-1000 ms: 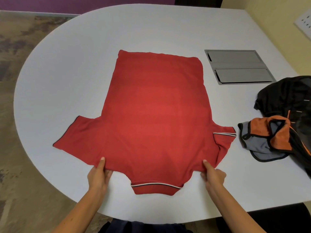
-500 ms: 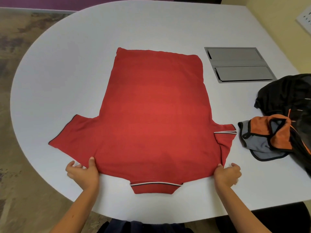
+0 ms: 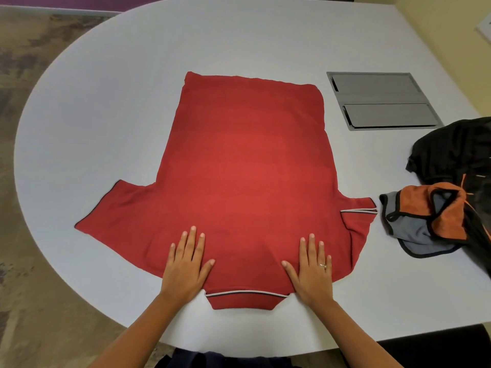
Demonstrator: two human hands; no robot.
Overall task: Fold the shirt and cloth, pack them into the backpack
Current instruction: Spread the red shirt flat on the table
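Observation:
A red polo shirt lies spread flat on the white table, collar toward me and hem at the far side. Its left sleeve is spread out; the right sleeve is partly folded over. My left hand presses flat on the shirt's shoulder area left of the collar, fingers straight. My right hand, wearing a ring, presses flat to the right of the collar. An orange and grey cloth lies crumpled to the right of the shirt. The black backpack with orange trim sits at the right edge.
A grey metal cable hatch is set into the table beyond the shirt's right side. The table's rounded edge curves on the left, with patterned floor beyond. A dark chair shows at the bottom right.
Both hands let go of the shirt's shoulder edges, moved inward and now lie flat on the shirt beside the collar. The shirt sits slightly smoother.

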